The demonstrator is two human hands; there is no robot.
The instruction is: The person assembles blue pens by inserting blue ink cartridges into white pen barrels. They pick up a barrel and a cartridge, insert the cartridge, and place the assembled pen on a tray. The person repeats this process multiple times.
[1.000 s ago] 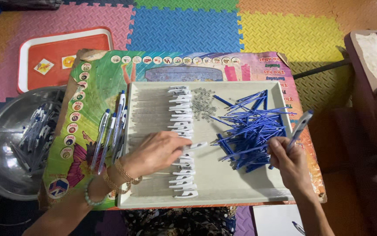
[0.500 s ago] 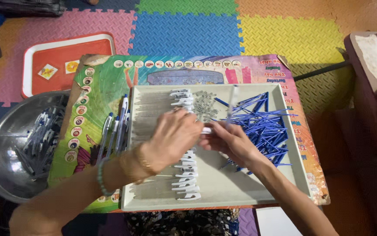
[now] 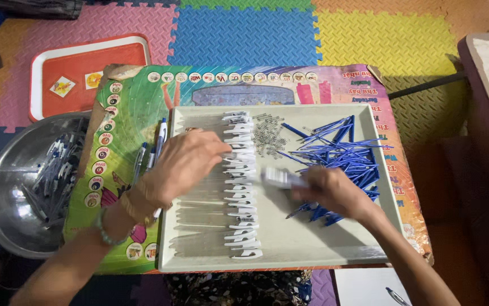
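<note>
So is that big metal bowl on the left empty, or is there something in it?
Not empty. The metal bowl holds a loose heap of pens with blue and white parts, piled against its right side; the rest of its floor shows bare metal.

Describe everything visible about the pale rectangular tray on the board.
The pale grey-green rectangular tray looks like plastic, with a raised rim, lying flat on the colourful printed board. It holds a column of white pen caps, small metal springs and blue pen refills. Both hands, left hand and right hand, reach over it.

Bare forearms; left wrist wears gold bangle (image 3: 132,203) and beaded bracelet (image 3: 104,234).
</note>
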